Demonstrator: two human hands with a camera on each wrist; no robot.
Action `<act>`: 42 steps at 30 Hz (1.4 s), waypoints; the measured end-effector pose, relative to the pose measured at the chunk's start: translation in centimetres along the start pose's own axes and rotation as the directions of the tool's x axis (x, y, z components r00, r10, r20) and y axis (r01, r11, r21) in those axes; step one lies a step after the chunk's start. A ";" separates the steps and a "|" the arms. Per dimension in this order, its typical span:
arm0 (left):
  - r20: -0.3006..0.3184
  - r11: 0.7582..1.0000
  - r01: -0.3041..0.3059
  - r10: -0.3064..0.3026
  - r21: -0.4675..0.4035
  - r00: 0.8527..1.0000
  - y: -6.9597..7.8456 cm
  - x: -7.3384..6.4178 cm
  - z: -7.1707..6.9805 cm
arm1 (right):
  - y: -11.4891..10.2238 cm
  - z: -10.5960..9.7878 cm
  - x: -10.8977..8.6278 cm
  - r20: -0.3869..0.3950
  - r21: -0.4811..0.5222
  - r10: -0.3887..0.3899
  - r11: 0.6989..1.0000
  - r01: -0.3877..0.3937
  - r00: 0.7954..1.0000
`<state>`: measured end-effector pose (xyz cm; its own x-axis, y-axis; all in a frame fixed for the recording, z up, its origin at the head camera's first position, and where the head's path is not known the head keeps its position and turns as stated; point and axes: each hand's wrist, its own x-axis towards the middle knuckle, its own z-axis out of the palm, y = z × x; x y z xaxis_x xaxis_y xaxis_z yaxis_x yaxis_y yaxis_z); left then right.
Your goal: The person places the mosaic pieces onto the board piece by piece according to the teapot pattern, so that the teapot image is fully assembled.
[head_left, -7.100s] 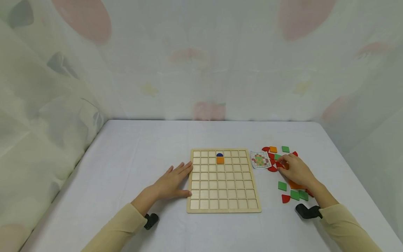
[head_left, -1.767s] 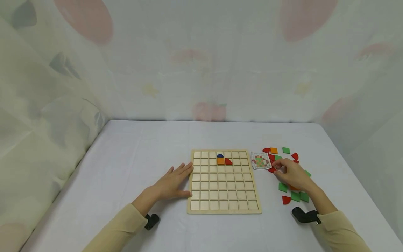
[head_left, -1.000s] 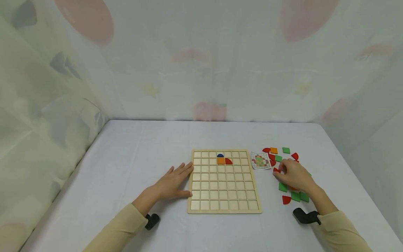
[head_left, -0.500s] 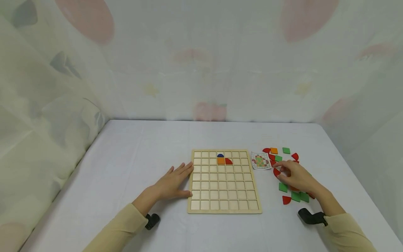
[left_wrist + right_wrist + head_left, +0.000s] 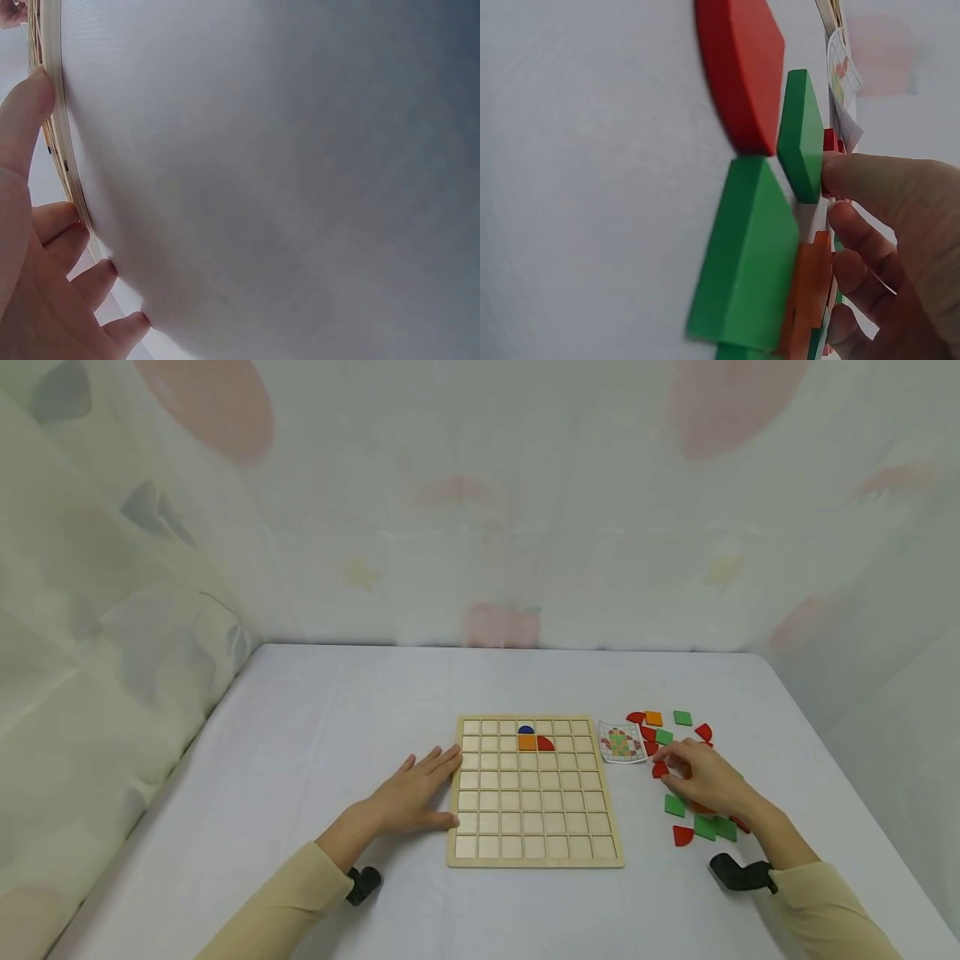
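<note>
A pale wooden grid board (image 5: 530, 863) lies mid-table. In its upper rows sit a blue half-round tile (image 5: 526, 729), an orange square tile (image 5: 527, 742) below it, and a red quarter-circle tile (image 5: 546, 744) beside the orange one. My left hand (image 5: 405, 795) rests spread, fingertips and thumb touching the board's left edge. To the right of the board, my right hand (image 5: 708, 777) pinches another red quarter-circle tile (image 5: 660, 770) between thumb and index finger, low over the pile. In the right wrist view, the thumb (image 5: 855, 178) partly hides the red pieces.
A small printed pattern card (image 5: 622, 742) lies against the board's right side. Around my right hand are loose green squares (image 5: 705, 827), red quarter-circles (image 5: 682, 836) and an orange square (image 5: 653, 718). Some pieces are hidden under the hand. Fabric walls (image 5: 480, 510) enclose the table.
Since the oldest frame, a red quarter-circle tile has appeared on the board beside the orange square. Lately my right fingers have shifted and turned a red tile in the pile. The left hand stays put.
</note>
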<state>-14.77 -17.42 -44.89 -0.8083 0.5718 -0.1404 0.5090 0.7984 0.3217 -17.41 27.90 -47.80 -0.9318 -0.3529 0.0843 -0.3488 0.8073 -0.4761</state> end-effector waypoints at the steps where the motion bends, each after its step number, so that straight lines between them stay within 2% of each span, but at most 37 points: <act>1: 0.001 1.000 0.001 -0.001 0.000 1.000 0.0 0.0 0.0 | 0.0 0.0 0.0 -0.009 -0.005 -0.002 1.000 0.002 1.000; 13: 0.009 1.000 0.005 -0.005 0.004 1.000 0.2 0.0 -0.2 | 0.5 0.3 -0.1 -0.037 -0.011 0.017 1.000 -0.017 0.999; 23: 0.012 1.000 0.003 -0.003 0.020 1.000 0.2 0.0 -0.3 | -0.2 -0.1 -0.1 -0.027 0.050 0.085 0.995 -0.084 0.996; 28: 0.012 1.000 0.002 -0.002 0.015 1.000 0.2 0.0 -0.2 | -0.9 -0.1 0.4 -0.079 0.064 0.042 0.997 -0.036 0.996; 35: 0.012 1.000 -0.003 0.003 0.009 1.000 0.2 0.0 -0.2 | -2.6 0.1 1.8 -0.145 0.065 -0.068 0.995 0.078 0.987; 39: 0.013 1.000 -0.005 0.005 0.006 1.000 0.2 -0.1 -0.2 | -3.9 0.1 3.0 -0.165 0.065 -0.134 0.987 0.146 0.977; 42: 0.014 1.000 -0.007 0.006 0.005 1.000 0.2 -0.1 -0.3 | -4.9 0.2 4.0 -0.159 0.078 -0.152 0.983 0.166 0.976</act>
<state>-14.67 -17.33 -44.55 -0.8009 0.5795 -0.1509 0.5157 0.7956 0.3179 -19.36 22.41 -45.33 -0.8720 -0.3919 0.2934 -0.4896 0.6982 -0.5223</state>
